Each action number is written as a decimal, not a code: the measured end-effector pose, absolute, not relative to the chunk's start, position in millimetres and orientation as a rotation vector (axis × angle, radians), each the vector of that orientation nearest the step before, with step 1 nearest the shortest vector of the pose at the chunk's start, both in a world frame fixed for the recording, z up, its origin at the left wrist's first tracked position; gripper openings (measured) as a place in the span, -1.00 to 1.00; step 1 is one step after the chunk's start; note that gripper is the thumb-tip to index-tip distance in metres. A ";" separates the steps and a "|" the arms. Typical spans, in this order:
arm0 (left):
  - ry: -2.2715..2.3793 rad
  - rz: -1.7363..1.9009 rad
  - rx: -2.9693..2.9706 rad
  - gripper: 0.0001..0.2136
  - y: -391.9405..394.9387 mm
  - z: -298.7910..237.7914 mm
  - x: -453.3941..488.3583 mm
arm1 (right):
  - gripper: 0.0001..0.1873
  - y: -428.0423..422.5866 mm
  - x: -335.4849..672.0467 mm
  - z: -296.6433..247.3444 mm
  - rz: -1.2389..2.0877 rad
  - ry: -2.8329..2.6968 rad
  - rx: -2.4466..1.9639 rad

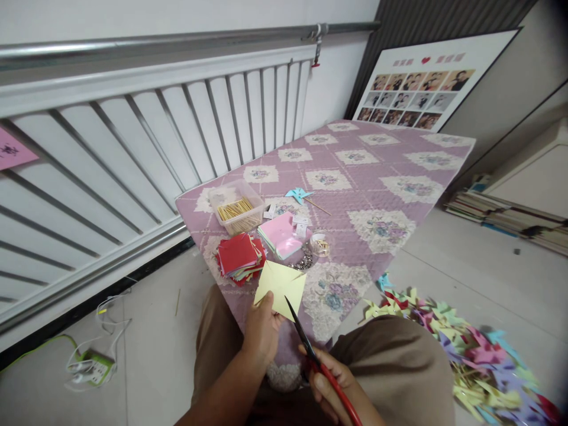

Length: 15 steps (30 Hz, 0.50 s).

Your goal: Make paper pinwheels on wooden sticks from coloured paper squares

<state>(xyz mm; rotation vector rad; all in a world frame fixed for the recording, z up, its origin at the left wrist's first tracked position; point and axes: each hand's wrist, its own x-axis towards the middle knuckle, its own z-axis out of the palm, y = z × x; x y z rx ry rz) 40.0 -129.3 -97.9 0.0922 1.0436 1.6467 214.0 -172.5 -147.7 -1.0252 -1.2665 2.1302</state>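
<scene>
My left hand (261, 327) pinches the lower left part of a square of pale yellow paper (284, 283), thumb on top. Slits show near some of its corners. In my right hand (332, 381) is a pair of scissors (308, 346) with red handles and dark blades, the tip over the paper's lower right part. Whether the blades are cutting there I cannot tell. Just behind the paper lie a stack of red and other coloured paper squares (239, 254) and a stack of pink and green sheets (281, 234).
A clear plastic box (242, 201) of thin sticks, a light blue pinwheel (299, 195), a small round tub (320, 244) and a heap of small metal pieces (302, 261) are on the patterned tablecloth (377, 157). Finished pinwheels (483, 355) pile on the floor at right; a radiator (177, 127) stands left.
</scene>
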 end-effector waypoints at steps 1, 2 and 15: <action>1.044 1.644 0.095 -0.73 -129.3 -97.8 40.1 | -0.27 -172.0 214.3 -147.1 2.126 -1.285 -1.010; 1.043 1.643 0.096 -0.73 -129.4 -97.4 40.1 | -0.26 -171.3 214.4 -145.8 2.122 -1.301 -0.999; 1.046 1.630 0.068 -0.71 -130.1 -90.8 40.0 | -0.32 -166.9 211.3 -144.2 2.109 -1.242 -1.050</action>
